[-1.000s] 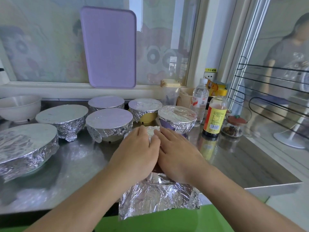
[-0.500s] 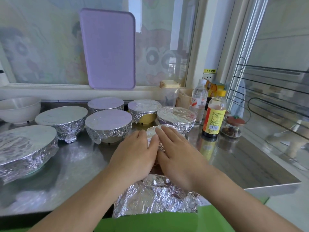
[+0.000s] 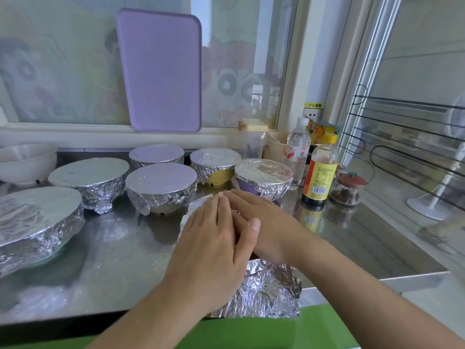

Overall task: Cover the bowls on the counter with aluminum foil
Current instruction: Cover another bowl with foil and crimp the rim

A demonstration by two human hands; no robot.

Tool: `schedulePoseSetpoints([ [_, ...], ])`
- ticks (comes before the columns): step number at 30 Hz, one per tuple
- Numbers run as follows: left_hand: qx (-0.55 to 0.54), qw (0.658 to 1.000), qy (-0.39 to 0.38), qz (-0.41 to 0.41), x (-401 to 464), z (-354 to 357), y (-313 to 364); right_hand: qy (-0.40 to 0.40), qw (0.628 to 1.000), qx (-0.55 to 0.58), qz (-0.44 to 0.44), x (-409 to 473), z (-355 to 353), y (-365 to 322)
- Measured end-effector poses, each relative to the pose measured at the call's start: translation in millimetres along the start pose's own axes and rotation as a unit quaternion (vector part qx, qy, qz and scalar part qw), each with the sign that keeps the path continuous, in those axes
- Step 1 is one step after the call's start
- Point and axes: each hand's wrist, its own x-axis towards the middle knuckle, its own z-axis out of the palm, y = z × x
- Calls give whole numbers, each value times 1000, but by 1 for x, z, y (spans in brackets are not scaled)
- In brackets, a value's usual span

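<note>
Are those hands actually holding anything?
Nothing is gripped. The left hand and right hand press flat on the foil sheet over a hidden bowl's top.

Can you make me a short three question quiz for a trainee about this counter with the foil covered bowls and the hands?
1. True or false: the white bowl at far left is covered with foil.
2. How many bowls behind the hands are already covered with foil?
3. Multiple choice: the left hand and right hand are A) pressing flat on the foil sheet over the nearest bowl, B) lifting the sauce bottle, C) holding the purple tray.

Key
1. False; it stands open.
2. Six.
3. A; the bowl itself is hidden under hands and foil.
</note>
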Motion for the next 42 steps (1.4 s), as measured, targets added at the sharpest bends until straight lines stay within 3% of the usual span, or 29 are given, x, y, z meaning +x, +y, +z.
schedulePoseSetpoints([
  [2,-41,999,-14,-2,-3,-3,-2,-8,999,17,28,-4,-1,2],
  [7,-10,995,-97,8,-8,-11,-19,-28,995,61,80,-10,-9,-3],
  [11,19,992,-125,14,-7,-11,-26,-24,994,58,93,-8,-11,-8],
  [15,20,991,-134,6,-4,-16,-22,-18,988,125,88,-21,-23,-10],
  [19,22,989,-146,1,-3,-15,-23,-68,983,153,79,-47,-30,-12],
  [25,54,990,-129,1,0,-10,-21,-87,986,108,93,-55,-23,-5],
  [42,51,998,-23,40,-9,1,-38,6,999,18,44,-56,-4,3],
])
